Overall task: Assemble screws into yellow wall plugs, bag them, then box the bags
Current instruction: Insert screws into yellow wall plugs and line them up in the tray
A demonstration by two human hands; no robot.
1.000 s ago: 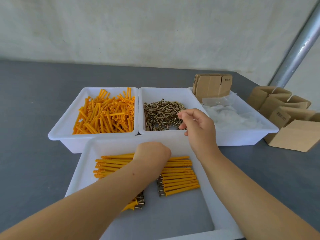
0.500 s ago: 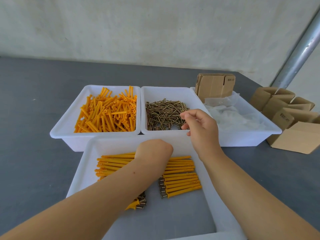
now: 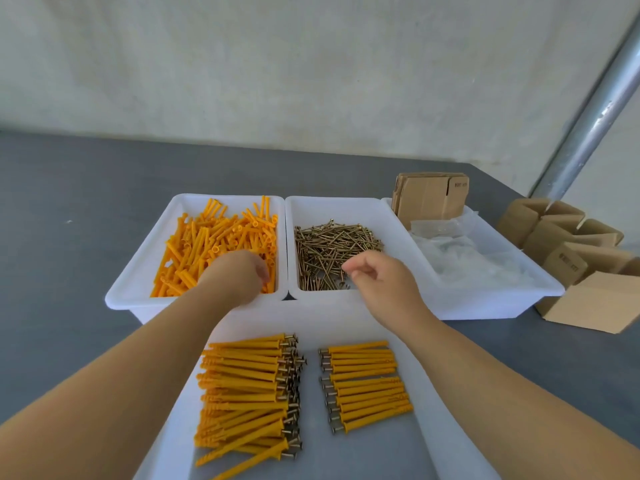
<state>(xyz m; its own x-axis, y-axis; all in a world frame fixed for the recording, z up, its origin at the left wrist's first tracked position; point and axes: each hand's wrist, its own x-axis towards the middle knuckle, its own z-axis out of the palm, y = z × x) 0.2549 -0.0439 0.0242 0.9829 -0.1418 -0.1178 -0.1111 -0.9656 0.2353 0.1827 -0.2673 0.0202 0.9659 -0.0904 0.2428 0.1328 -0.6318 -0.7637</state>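
Head view: left hand [image 3: 239, 277] reaches into the tub of yellow wall plugs [image 3: 214, 244], fingers hidden; grasp cannot be told. Right hand [image 3: 377, 275] hovers over the screws [image 3: 332, 251], fingertips pinched, contents unclear. Recommend lifting one plug and one screw only. Assembled pairs [image 3: 249, 393] lie nearer, below both hands.

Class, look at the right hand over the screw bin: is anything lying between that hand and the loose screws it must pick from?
Nothing visible does. The right hand hovers directly over the loose screws in the open white bin; no lid, bag or other object lies between them. Whether the curled fingers already pinch a screw cannot be told.
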